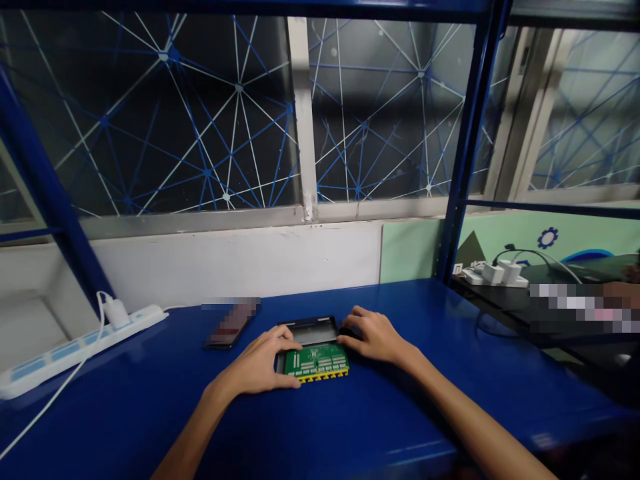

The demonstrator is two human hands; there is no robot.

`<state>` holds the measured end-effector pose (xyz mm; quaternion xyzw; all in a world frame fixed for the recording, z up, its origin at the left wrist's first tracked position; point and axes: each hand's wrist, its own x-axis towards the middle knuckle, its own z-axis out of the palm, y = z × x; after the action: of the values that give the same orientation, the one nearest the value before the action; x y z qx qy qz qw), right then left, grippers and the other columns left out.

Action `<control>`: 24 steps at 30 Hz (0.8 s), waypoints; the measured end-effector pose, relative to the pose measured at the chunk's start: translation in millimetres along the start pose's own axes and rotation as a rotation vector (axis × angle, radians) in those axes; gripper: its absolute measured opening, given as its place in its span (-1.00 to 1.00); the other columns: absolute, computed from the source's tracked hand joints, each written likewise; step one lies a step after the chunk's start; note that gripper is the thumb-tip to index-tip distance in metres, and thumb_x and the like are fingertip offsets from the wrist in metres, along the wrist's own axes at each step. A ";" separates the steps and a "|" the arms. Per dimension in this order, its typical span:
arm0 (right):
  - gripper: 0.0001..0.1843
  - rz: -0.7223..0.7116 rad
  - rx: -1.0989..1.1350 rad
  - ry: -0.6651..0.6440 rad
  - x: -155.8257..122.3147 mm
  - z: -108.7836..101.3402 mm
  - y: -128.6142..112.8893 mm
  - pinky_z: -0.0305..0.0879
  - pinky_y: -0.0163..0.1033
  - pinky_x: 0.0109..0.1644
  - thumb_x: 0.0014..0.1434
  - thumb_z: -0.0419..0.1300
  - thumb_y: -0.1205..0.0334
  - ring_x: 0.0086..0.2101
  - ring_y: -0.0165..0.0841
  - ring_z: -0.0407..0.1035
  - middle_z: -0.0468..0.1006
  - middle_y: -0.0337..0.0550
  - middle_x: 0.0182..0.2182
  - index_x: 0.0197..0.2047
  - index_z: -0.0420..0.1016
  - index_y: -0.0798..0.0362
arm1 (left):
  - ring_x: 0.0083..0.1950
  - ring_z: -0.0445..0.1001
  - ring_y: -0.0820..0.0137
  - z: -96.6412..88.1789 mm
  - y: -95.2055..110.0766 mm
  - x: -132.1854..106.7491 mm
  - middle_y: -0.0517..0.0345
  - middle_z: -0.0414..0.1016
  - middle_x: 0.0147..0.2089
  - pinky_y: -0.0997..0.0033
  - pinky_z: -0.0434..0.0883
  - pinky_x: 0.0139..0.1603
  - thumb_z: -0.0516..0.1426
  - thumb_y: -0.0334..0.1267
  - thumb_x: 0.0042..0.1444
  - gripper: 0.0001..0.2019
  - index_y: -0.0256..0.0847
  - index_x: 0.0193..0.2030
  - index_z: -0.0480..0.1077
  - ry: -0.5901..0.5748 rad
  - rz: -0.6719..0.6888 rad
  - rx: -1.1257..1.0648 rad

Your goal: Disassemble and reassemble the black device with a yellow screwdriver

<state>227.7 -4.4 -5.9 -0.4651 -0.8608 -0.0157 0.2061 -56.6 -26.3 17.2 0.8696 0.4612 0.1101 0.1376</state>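
Observation:
A green circuit board (320,358) with a row of yellow connectors (323,377) along its near edge lies in front of me on the blue table. Behind it is a shallow black plastic case (313,331), its inside facing up. My left hand (257,363) grips the board's left end, thumb at the near corner and fingers at the far edge. At the right side of the case, my right hand (375,337) has its fingers curled over a black edge, thumb tip close to the board's far right corner. How far the board sits inside a housing is hidden.
A phone (234,325) lies on the blue table (280,440) to the left. Further left is a white power strip (75,347) with a plugged-in charger and cable. On the right, another strip (495,273) stands on a black table near another person's hand (623,297). Blue posts frame the workspace.

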 end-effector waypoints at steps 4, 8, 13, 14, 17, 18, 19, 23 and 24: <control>-0.63 0.051 -0.082 -0.051 2.0 5.2 10.4 0.09 -0.27 -0.34 0.23 0.08 -0.07 -0.29 -0.27 0.44 0.51 -0.11 -0.17 -0.06 0.47 -0.02 | 0.05 0.35 0.13 -0.8 0.1 -0.3 0.09 0.32 0.03 0.20 0.30 0.04 0.32 0.13 -0.18 -0.40 0.00 0.04 0.46 0.003 0.001 -0.002; -0.66 0.056 -0.106 -0.096 2.4 7.2 12.2 0.07 -0.28 -0.36 0.16 0.15 -0.04 -0.28 -0.24 0.45 0.54 -0.11 -0.20 -0.11 0.47 0.00 | 0.05 0.35 0.12 -1.6 0.8 -0.4 0.09 0.33 0.03 0.20 0.30 0.04 0.32 0.13 -0.20 -0.39 -0.02 0.03 0.47 0.004 -0.005 0.001; -0.72 0.054 -0.105 -0.117 3.2 8.4 12.3 0.07 -0.28 -0.35 0.15 0.17 0.06 -0.25 -0.23 0.46 0.57 -0.13 -0.23 -0.10 0.48 -0.02 | 0.04 0.35 0.13 -1.2 0.9 -0.1 0.09 0.32 0.03 0.20 0.30 0.04 0.32 0.16 -0.21 -0.38 -0.01 0.03 0.47 0.008 0.004 -0.005; -0.73 0.051 -0.106 -0.118 3.4 8.7 12.6 0.07 -0.28 -0.35 0.16 0.17 0.08 -0.25 -0.22 0.46 0.57 -0.12 -0.23 -0.10 0.49 -0.02 | 0.04 0.35 0.12 -1.0 1.1 -0.2 0.08 0.32 0.03 0.19 0.30 0.03 0.31 0.17 -0.20 -0.37 -0.01 0.03 0.47 0.013 0.009 -0.008; -0.75 0.034 -0.095 -0.107 3.8 9.0 13.5 0.07 -0.28 -0.35 0.18 0.16 0.10 -0.26 -0.22 0.46 0.57 -0.10 -0.23 -0.12 0.49 0.00 | 0.02 0.36 0.11 -0.7 1.7 -0.4 0.07 0.32 0.02 0.17 0.30 0.02 0.28 0.21 -0.17 -0.37 -0.02 0.04 0.46 0.027 0.016 -0.006; -0.75 0.031 -0.085 -0.098 4.0 8.6 13.8 0.08 -0.28 -0.35 0.18 0.15 0.10 -0.26 -0.22 0.45 0.57 -0.10 -0.23 -0.11 0.49 0.00 | 0.01 0.36 0.12 -0.6 1.8 -0.4 0.07 0.32 0.01 0.17 0.30 0.02 0.27 0.22 -0.16 -0.38 -0.02 0.04 0.46 0.031 0.017 -0.001; -0.75 0.033 -0.071 -0.086 4.1 8.0 14.1 0.08 -0.28 -0.34 0.19 0.15 0.10 -0.26 -0.23 0.45 0.57 -0.10 -0.23 -0.11 0.49 0.00 | 0.00 0.36 0.12 -0.4 1.9 -0.4 0.07 0.32 0.00 0.17 0.30 0.02 0.26 0.22 -0.16 -0.39 -0.01 0.03 0.46 0.033 0.017 0.004; -0.74 0.066 -0.013 -0.012 4.4 4.2 16.3 0.08 -0.29 -0.35 0.25 0.11 0.11 -0.29 -0.27 0.44 0.56 -0.09 -0.23 -0.08 0.48 0.03 | -0.01 0.36 0.13 0.8 1.8 0.2 0.06 0.30 0.00 0.17 0.31 0.01 0.24 0.26 -0.15 -0.38 -0.01 0.02 0.47 0.036 0.006 0.014; -0.73 0.072 0.001 0.015 4.4 3.4 17.3 0.08 -0.29 -0.34 0.26 0.10 0.12 -0.29 -0.27 0.43 0.55 -0.09 -0.23 -0.05 0.47 0.03 | -0.01 0.36 0.13 1.1 1.8 0.3 0.06 0.30 0.00 0.17 0.31 0.01 0.24 0.26 -0.15 -0.38 -0.01 0.02 0.47 0.035 0.003 0.014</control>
<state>238.4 9.6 -10.2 -0.4954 -0.8420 -0.0111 0.2133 -54.7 -27.1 16.8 0.8693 0.4629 0.1222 0.1232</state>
